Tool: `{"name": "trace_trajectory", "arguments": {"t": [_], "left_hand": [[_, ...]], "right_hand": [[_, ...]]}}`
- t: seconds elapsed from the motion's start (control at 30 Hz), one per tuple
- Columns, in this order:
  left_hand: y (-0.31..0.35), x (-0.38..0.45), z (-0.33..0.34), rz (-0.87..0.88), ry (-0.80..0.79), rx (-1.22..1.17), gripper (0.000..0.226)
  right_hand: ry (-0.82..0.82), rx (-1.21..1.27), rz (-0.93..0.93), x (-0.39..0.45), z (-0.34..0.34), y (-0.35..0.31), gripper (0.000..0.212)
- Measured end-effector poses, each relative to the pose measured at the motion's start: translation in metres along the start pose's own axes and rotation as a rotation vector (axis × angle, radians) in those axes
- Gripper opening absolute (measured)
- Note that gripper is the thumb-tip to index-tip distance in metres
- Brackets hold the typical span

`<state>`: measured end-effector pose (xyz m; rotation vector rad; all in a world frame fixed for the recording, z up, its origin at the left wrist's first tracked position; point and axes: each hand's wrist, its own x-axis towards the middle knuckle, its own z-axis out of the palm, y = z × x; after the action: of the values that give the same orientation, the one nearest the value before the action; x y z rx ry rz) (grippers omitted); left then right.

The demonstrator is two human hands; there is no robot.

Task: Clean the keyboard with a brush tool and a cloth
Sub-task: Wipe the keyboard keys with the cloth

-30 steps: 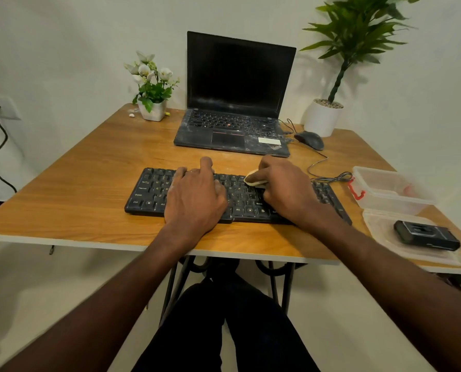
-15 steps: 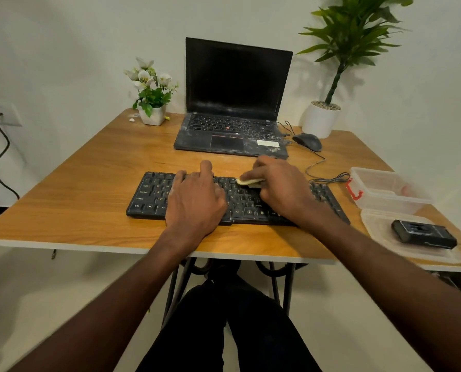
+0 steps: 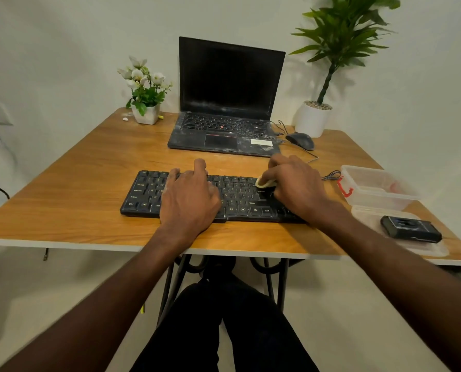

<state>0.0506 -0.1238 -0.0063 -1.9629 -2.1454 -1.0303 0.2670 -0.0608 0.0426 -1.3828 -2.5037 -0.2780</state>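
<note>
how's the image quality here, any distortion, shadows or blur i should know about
Head view: wide-angle distortion bows the table edges and stretches the forearms at the frame's bottom; soft lighting throws faint shadows of the tall plant and laptop on the wall; keyboard legends read sharp, while the cloth under the right hand is mostly hidden.

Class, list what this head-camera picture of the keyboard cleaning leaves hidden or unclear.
1. Keys under the left hand: covered.
2. Right end of the keyboard: behind the right hand.
3. Most of the cloth: bunched under the fingers.
4. Black device on the clear lid: too small to identify.
</note>
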Motion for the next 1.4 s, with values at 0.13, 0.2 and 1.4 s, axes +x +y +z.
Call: {"name": "trace_trajectory", "arguments": {"t": [0.13,0.2,1.4], "left_hand": [[0.001,0.000,-0.001,-0.008,-0.005,0.005,0.029],[0.000,0.002,0.000,0.002,-0.004,0.011,0.029],[0.060,-0.002,0.050,0.065,-0.124,0.113,0.041]], "right_hand": [[0.012,0.015,0.008,-0.006,0.004,-0.009,0.027],[0.024,0.021,0.045,-0.013,0.003,0.001,0.022],[-0.007,0.065,0.392,-0.006,-0.012,0.030,0.017]]}}
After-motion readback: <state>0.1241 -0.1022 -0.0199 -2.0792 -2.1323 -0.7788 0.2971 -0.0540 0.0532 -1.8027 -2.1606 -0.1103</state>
